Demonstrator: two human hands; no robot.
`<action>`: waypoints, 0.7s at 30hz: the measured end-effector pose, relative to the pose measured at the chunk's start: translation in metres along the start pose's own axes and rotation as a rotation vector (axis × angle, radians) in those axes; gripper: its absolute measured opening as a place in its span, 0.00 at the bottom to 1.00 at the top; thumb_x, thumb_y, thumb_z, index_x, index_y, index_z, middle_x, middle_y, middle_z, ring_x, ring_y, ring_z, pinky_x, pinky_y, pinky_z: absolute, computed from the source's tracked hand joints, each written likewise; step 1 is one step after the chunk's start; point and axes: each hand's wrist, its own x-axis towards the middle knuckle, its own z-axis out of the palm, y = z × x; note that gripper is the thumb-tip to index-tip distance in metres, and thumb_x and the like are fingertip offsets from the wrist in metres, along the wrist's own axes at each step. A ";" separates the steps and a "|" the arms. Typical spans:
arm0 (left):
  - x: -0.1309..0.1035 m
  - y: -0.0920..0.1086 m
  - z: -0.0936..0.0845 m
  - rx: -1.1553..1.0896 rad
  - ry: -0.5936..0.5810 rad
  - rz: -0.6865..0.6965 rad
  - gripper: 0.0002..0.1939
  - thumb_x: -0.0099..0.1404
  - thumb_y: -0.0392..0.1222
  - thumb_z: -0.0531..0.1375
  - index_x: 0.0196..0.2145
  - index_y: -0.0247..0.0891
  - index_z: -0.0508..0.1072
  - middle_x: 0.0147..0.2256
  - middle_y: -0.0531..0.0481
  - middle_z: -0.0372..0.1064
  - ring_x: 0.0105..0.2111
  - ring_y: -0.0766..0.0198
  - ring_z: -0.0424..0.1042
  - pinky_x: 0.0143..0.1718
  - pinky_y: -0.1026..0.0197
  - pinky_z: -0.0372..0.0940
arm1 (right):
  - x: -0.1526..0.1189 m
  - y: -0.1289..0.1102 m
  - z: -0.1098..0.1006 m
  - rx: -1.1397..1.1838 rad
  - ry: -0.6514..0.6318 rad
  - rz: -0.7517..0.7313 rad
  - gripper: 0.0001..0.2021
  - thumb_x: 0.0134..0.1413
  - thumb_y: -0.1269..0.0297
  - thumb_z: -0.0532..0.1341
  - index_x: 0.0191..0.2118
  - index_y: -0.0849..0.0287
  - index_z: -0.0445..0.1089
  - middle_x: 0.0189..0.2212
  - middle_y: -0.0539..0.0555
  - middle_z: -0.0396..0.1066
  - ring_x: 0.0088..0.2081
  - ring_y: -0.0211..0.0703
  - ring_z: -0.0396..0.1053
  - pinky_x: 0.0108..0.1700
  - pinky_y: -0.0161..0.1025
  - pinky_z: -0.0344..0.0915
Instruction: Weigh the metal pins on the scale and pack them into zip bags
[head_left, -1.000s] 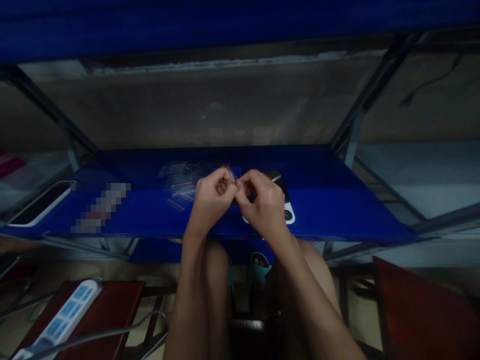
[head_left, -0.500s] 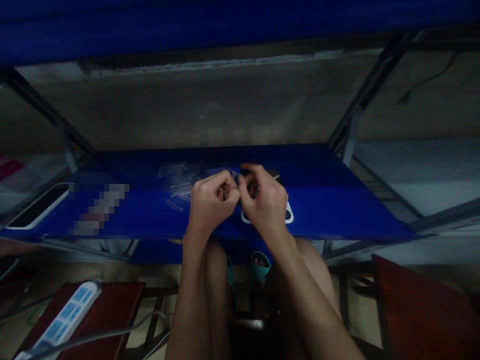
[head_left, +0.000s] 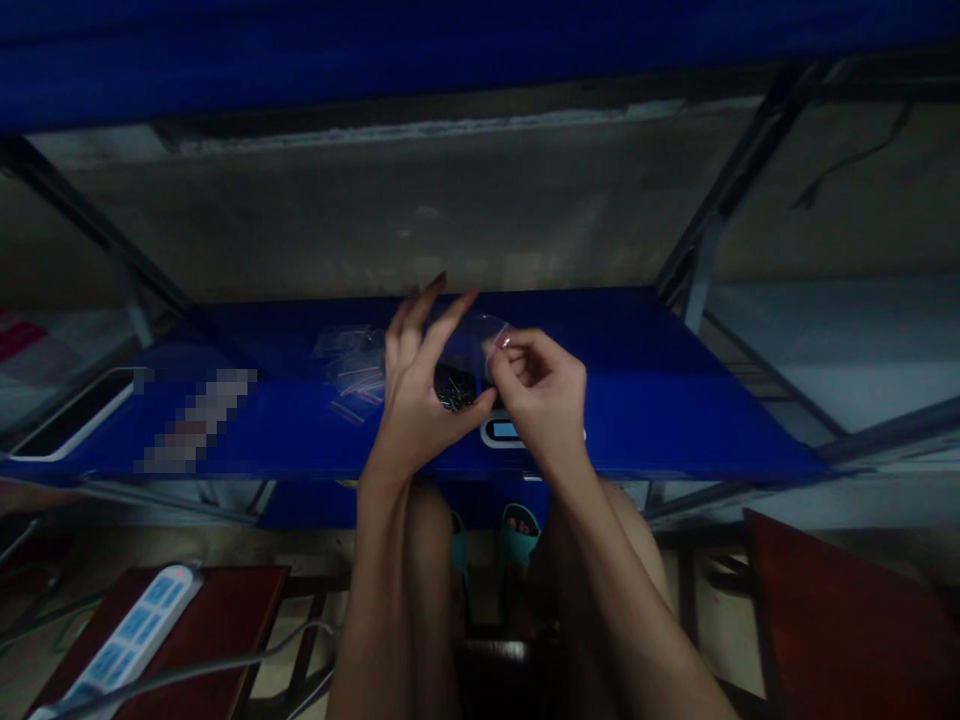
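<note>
My right hand (head_left: 544, 385) pinches the edge of a clear plastic bag (head_left: 491, 330) with a reddish strip. To its left, my left hand (head_left: 424, 375) has its fingers spread, its thumb tip close to the right hand's fingers. Small dark pieces (head_left: 454, 388) show in the gap between the left thumb and fingers. Under the right hand lies a white device with a small display (head_left: 504, 429), partly hidden. Several flat clear bags (head_left: 352, 375) lie in a pile left of my left hand on the blue table (head_left: 660, 400).
A white-framed dark panel (head_left: 79, 412) lies at the table's left end, beside a blurred-out item (head_left: 199, 420). Below left, a power strip (head_left: 139, 635) rests on a brown stool (head_left: 217, 625). Metal posts stand at both sides, under a blue upper shelf (head_left: 450, 50).
My left hand has opened from a closed shape, its fingers now spread upward. The bag is more visible at my right hand's fingertips. Dark pieces and the device's display have come into view.
</note>
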 end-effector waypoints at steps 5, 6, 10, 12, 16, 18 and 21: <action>-0.003 -0.005 0.004 -0.003 -0.054 -0.012 0.27 0.59 0.39 0.69 0.56 0.47 0.74 0.70 0.46 0.62 0.74 0.43 0.51 0.71 0.41 0.52 | 0.001 0.002 -0.003 -0.043 -0.095 0.036 0.08 0.57 0.59 0.67 0.32 0.57 0.77 0.21 0.46 0.68 0.22 0.33 0.58 0.26 0.35 0.55; -0.003 -0.004 0.005 -0.010 -0.043 -0.028 0.24 0.59 0.38 0.69 0.54 0.47 0.75 0.69 0.46 0.64 0.73 0.43 0.53 0.71 0.41 0.53 | 0.001 0.002 -0.004 -0.066 -0.093 0.026 0.08 0.57 0.59 0.67 0.31 0.57 0.77 0.22 0.47 0.69 0.22 0.33 0.58 0.26 0.36 0.55; -0.002 -0.002 0.004 -0.079 -0.048 -0.066 0.23 0.59 0.39 0.70 0.51 0.45 0.73 0.60 0.46 0.73 0.67 0.47 0.64 0.67 0.43 0.59 | 0.002 -0.001 -0.006 -0.115 -0.058 0.030 0.08 0.57 0.58 0.67 0.34 0.58 0.77 0.25 0.48 0.73 0.22 0.33 0.59 0.26 0.35 0.55; -0.002 -0.001 0.003 -0.102 -0.068 -0.087 0.23 0.59 0.39 0.70 0.52 0.45 0.73 0.55 0.46 0.76 0.61 0.48 0.70 0.64 0.45 0.62 | 0.002 -0.001 -0.005 -0.086 -0.046 0.054 0.07 0.56 0.59 0.67 0.35 0.57 0.76 0.24 0.47 0.71 0.22 0.33 0.59 0.25 0.35 0.55; -0.003 -0.002 0.001 -0.189 -0.143 -0.125 0.29 0.59 0.40 0.72 0.57 0.46 0.72 0.56 0.46 0.76 0.57 0.50 0.74 0.60 0.47 0.64 | 0.004 -0.001 -0.005 0.002 -0.052 0.087 0.09 0.53 0.61 0.69 0.39 0.57 0.72 0.21 0.43 0.67 0.20 0.32 0.57 0.23 0.34 0.53; -0.003 -0.003 0.000 -0.262 -0.171 -0.145 0.32 0.58 0.41 0.74 0.59 0.46 0.72 0.57 0.46 0.76 0.57 0.49 0.74 0.60 0.47 0.65 | 0.006 0.000 -0.006 0.045 -0.075 0.106 0.10 0.52 0.61 0.69 0.39 0.56 0.71 0.20 0.42 0.65 0.20 0.32 0.57 0.23 0.34 0.53; -0.001 -0.002 -0.002 -0.339 -0.173 -0.166 0.31 0.57 0.43 0.75 0.57 0.45 0.74 0.55 0.46 0.77 0.55 0.49 0.76 0.59 0.48 0.67 | 0.008 0.001 -0.009 0.092 -0.118 0.140 0.12 0.51 0.60 0.70 0.39 0.56 0.70 0.20 0.43 0.66 0.21 0.33 0.60 0.25 0.34 0.56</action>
